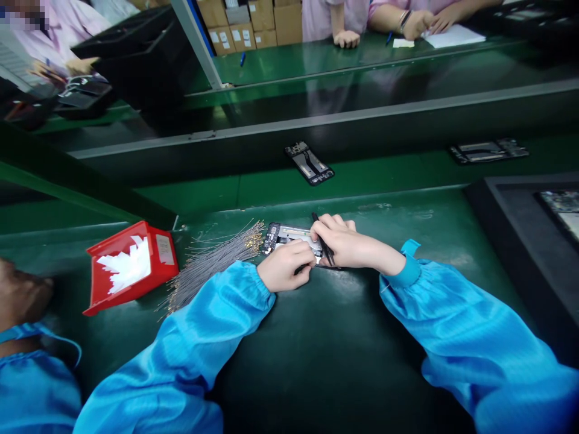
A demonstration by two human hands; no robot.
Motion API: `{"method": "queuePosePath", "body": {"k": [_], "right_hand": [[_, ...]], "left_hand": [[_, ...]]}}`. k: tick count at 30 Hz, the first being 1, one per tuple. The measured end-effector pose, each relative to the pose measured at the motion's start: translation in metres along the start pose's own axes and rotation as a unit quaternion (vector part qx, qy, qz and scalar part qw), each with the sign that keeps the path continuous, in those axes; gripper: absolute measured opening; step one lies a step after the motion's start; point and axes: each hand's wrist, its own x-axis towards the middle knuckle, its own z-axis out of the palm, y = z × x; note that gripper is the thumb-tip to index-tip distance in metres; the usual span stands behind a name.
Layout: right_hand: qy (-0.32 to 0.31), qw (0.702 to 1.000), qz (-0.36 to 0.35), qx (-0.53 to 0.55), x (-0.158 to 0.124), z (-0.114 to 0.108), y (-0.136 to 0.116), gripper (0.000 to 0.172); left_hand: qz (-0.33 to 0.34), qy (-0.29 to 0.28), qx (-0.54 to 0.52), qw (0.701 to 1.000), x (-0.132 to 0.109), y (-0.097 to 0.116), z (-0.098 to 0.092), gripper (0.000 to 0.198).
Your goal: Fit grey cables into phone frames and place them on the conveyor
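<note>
Seen from above on a green workbench (316, 343): an open phone assembly (292, 234), dark circuit end toward the left, partly covered by the left hand (287, 265) and the right hand (346, 244). Closed in the right fingers: black tweezers (326, 248), slanting over the right part of the assembly. Bent over the near edge of the assembly: the left hand, fingertips drawn together just beside the right. Impossible to tell from this angle, with those fingertips partly hidden: any small part pinched between them.

Just left of the assembly: a fanned bundle of grey cables (217, 259) with gold-coloured ends. Farther left: a red bin (158, 276) with white strips (129, 265) inside. On the ledge beyond: a second phone assembly (310, 164) and, well to the right, a third (491, 150). At the right edge: a black tray (502, 235). At the left edge: a co-worker's hand (22, 292), blurred. Across the line: white paper (455, 37) beneath another co-worker's hands (417, 26).
</note>
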Motion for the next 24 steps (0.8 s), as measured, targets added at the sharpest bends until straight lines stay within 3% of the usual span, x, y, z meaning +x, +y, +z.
{"method": "queuePosePath", "body": {"k": [10, 16, 20, 24], "right_hand": [[0.011, 1.0, 0.022, -0.018, -0.002, 0.002, -0.006, 0.023], [0.044, 0.999, 0.022, 0.016, -0.003, 0.007, -0.007, 0.021], [0.099, 0.992, 0.038, 0.068, 0.002, 0.012, -0.006, 0.021], [0.131, 0.989, -0.043, 0.057, 0.008, 0.025, -0.01, 0.025]], "left_hand": [[0.003, -0.014, 0.001, 1.0, 0.001, 0.001, 0.0, 0.011], [-0.01, 0.012, -0.008, 1.0, -0.002, 0.0, 0.001, 0.007], [0.0, 0.078, -0.004, 0.997, -0.003, 0.003, -0.001, 0.008], [0.002, 0.172, 0.042, 0.984, -0.006, 0.005, -0.001, 0.008]]}}
